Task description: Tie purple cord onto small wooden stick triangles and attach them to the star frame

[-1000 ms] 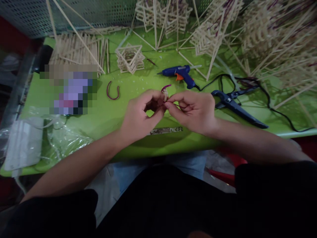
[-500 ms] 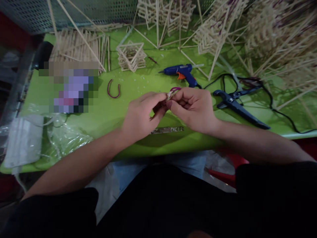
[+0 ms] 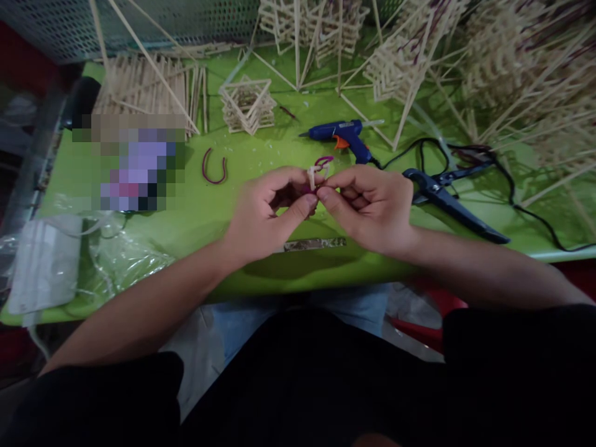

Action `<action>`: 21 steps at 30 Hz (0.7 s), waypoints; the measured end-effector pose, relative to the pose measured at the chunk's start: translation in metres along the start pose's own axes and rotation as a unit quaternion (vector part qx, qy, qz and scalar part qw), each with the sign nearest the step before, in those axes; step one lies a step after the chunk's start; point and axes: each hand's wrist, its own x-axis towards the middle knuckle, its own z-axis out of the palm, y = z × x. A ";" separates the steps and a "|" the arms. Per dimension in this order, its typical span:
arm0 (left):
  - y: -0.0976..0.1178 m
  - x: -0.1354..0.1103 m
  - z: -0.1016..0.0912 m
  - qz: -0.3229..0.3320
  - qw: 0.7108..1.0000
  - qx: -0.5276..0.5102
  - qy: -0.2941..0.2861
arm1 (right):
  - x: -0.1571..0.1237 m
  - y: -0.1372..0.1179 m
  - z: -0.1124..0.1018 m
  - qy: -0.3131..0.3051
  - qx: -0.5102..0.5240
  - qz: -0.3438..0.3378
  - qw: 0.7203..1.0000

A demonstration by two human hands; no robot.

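Observation:
My left hand (image 3: 265, 211) and my right hand (image 3: 367, 205) meet over the middle of the green table (image 3: 195, 211). Both pinch a small piece made of short pale sticks with a purple strip (image 3: 319, 171) looped over its top. The fingers of both hands are closed around it, and most of the piece is hidden between the fingertips. A flat stick (image 3: 314, 244) lies on the table just below my hands.
A blue glue gun (image 3: 338, 133) with a black cord lies behind my hands, blue cutters (image 3: 449, 202) to the right. A curved purple strip (image 3: 213, 167) lies at the left. Stick structures (image 3: 246, 105) crowd the back and right. Plastic bags (image 3: 69, 261) sit front left.
My hands have shifted slightly and turned the small piece; the purple loop now stands a little higher above my fingertips. Nothing else on the table has moved.

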 end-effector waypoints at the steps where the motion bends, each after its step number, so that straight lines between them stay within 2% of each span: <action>1: 0.001 0.000 0.000 -0.003 1.000 -0.004 -0.003 | 0.000 0.000 0.000 0.010 -0.010 -0.013 1.000; 3: 0.004 0.000 0.000 -0.014 1.000 -0.005 -0.008 | -0.001 0.000 0.000 0.034 -0.031 -0.037 0.998; 14: 0.003 0.007 -0.002 -0.015 0.995 -0.092 -0.032 | -0.001 0.000 0.002 0.057 -0.076 -0.100 0.990; 21: 0.005 0.007 0.000 -0.007 0.996 -0.088 -0.028 | 0.004 -0.002 0.001 0.066 -0.084 -0.143 0.984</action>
